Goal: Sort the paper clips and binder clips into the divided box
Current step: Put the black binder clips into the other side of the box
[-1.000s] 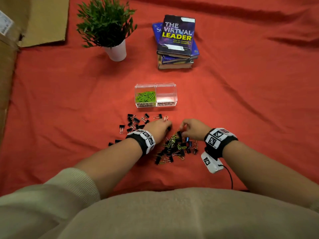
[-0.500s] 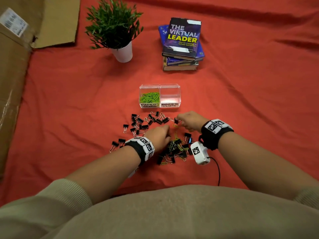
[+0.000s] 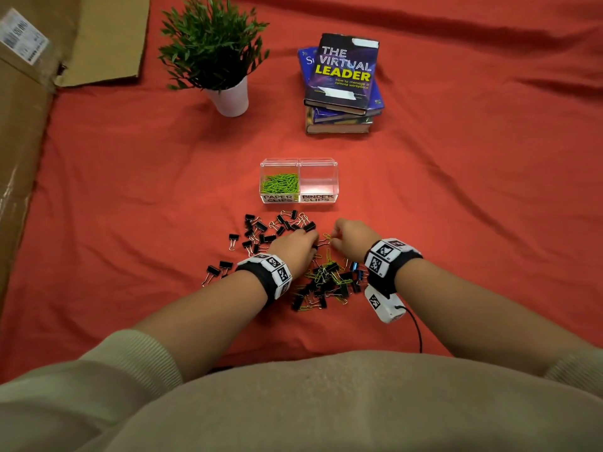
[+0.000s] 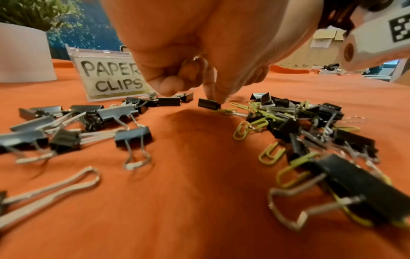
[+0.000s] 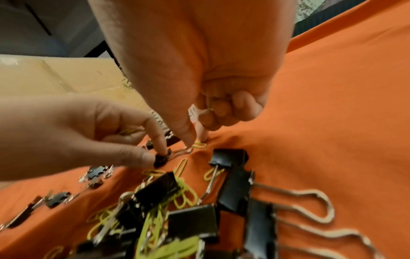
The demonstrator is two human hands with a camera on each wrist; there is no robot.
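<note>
The clear divided box (image 3: 298,194) stands ahead; its PAPER CLIPS side holds green paper clips (image 3: 280,183), and its BINDER CLIPS side (image 3: 318,182) shows nothing inside. A mixed pile (image 3: 326,282) of black binder clips and green paper clips lies between my wrists. Left of it lies a loose group of binder clips (image 3: 267,230). At the pile's far edge, my left hand (image 3: 310,243) pinches a small black binder clip (image 5: 160,158) between thumb and forefinger. My right hand (image 5: 196,140) pinches a green paper clip (image 5: 199,145) lying on the cloth.
Everything sits on a wrinkled red cloth (image 3: 456,207). Beyond the box stand a potted plant (image 3: 217,60) at the back left and a stack of books (image 3: 342,83) at the back right. Cardboard (image 3: 23,141) runs along the left edge.
My right hand, which held a black binder clip by the loose group half a second ago, now has its fingers on a green paper clip. My left hand has moved forward along the pile.
</note>
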